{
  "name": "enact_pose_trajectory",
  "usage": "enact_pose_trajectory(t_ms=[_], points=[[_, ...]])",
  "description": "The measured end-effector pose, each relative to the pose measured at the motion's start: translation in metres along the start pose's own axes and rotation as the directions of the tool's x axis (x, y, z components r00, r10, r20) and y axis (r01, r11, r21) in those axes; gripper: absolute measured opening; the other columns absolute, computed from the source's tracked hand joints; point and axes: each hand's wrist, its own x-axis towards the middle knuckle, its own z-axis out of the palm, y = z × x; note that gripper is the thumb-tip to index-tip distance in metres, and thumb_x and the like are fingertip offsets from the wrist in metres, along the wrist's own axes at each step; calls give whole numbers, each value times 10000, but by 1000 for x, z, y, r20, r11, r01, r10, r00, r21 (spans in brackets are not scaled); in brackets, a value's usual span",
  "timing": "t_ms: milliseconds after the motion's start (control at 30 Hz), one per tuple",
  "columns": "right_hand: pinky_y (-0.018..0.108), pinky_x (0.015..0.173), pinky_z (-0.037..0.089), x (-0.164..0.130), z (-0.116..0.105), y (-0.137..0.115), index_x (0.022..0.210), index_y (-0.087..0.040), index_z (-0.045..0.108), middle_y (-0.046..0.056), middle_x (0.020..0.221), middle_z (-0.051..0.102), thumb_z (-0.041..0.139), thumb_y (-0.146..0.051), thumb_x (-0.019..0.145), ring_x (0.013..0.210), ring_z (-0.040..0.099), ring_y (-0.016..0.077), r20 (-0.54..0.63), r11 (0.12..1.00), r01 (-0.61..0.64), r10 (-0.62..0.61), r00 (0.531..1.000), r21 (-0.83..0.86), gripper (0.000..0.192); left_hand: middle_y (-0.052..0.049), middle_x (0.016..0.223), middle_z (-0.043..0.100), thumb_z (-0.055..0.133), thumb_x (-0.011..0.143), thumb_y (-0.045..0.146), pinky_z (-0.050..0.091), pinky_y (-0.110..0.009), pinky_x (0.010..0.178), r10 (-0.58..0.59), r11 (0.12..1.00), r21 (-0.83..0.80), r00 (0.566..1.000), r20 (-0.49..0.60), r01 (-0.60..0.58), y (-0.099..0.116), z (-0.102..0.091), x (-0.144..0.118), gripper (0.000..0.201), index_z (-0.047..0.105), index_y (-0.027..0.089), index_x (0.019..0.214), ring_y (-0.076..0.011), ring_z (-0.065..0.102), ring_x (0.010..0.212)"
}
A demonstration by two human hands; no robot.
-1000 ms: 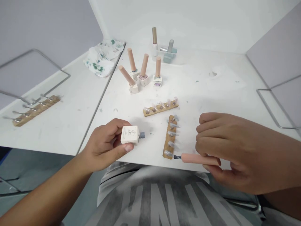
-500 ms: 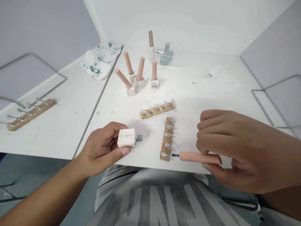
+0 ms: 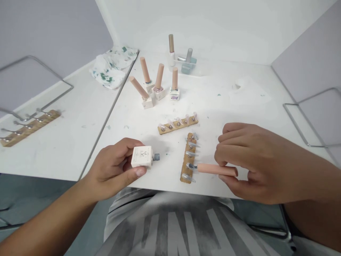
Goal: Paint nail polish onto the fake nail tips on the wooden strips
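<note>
At table edge, left hand gripping polish bottle, right hand brushing nail tips

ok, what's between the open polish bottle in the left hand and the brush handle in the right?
Head view: the wooden strip of nail tips lies between the bottle and the brush handle; the brush tip touches one nail tip.

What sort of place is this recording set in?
Probably a nail-painting practice booth: a white table walled by plain partitions. Capped polish bottles stand at the back, wooden strips of false nail tips lie in front, and the right hand brushes one tip.
</note>
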Motion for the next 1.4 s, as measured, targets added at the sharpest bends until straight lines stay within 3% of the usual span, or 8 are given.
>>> enact_pose_trajectory(t_ms=[200, 633, 933, 1400], points=[[275, 617, 221, -4, -4, 1, 631, -197, 362, -48, 546, 349, 510, -117, 673, 545, 288, 118, 51, 1000, -27, 27, 998, -8, 174, 16, 638, 558, 572, 864, 280, 387, -189, 427, 16, 1000, -3, 1000, 4, -16, 0, 0, 1, 229, 518, 210, 1075, -124, 525, 546], [267, 594, 242, -10, -12, 3, 627, -194, 341, -47, 541, 414, 531, -100, 646, 564, 373, 122, 132, 999, -38, 36, 991, 10, 213, 25, 619, 541, 574, 865, 289, 392, -189, 429, 21, 1000, 17, 1000, -3, -21, 2, -1, 0, 226, 520, 208, 1069, -120, 519, 534], [283, 624, 262, -3, -3, 3, 663, -196, 401, -58, 549, 354, 538, -120, 718, 535, 282, 104, -91, 999, 20, -16, 996, 49, 165, 16, 644, 565, 585, 860, 317, 374, -190, 409, 7, 998, 57, 1000, -11, -7, 1, -2, 1, 251, 524, 215, 1082, -114, 509, 508], [296, 616, 219, -6, -3, 0, 626, -197, 354, -40, 542, 374, 504, -142, 755, 557, 317, 126, 43, 999, 28, -28, 999, -17, 205, -16, 700, 618, 599, 847, 325, 416, -196, 435, -3, 999, 51, 1000, -27, 4, 0, -1, -2, 274, 534, 200, 1082, -142, 574, 587]])
